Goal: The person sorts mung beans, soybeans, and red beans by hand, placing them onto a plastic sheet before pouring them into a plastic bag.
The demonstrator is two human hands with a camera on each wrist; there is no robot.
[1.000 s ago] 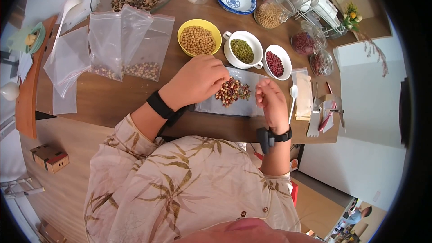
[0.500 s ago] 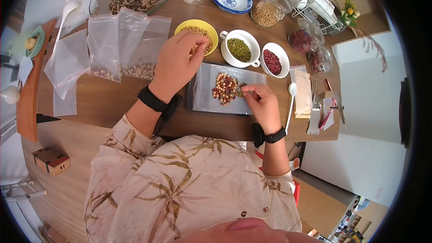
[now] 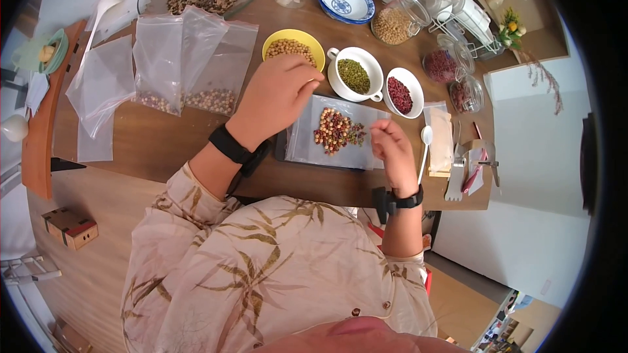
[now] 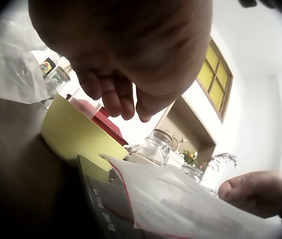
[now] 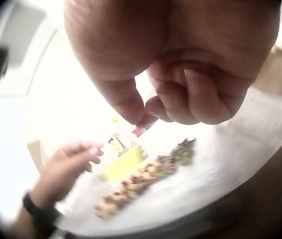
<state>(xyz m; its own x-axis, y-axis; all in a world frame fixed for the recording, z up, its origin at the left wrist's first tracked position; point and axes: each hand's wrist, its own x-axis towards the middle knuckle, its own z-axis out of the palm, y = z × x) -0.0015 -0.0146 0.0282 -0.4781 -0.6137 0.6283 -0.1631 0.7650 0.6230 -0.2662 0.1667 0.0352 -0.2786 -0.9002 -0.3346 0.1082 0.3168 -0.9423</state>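
My left hand hangs palm down over the front rim of the yellow bowl of chickpeas, thumb and fingertips close together; I cannot tell whether a bean is between them. My right hand is above the right side of a clear zip bag, fingers curled and thumb meeting fingertip, with nothing showing between them in the right wrist view. On the bag lies a mixed pile of beans, pale and red at left, with green ones at right. A dark flat slab is under the bag.
Behind the bag stand a white two-handled bowl of green beans and a white bowl of red beans. Filled zip bags lie left. A white spoon and paper packet lie right. Jars stand farther back.
My left hand has gone from the pile to over the yellow bowl, then drawn back toward its front rim. My right hand dipped to the green beans and moved back right.
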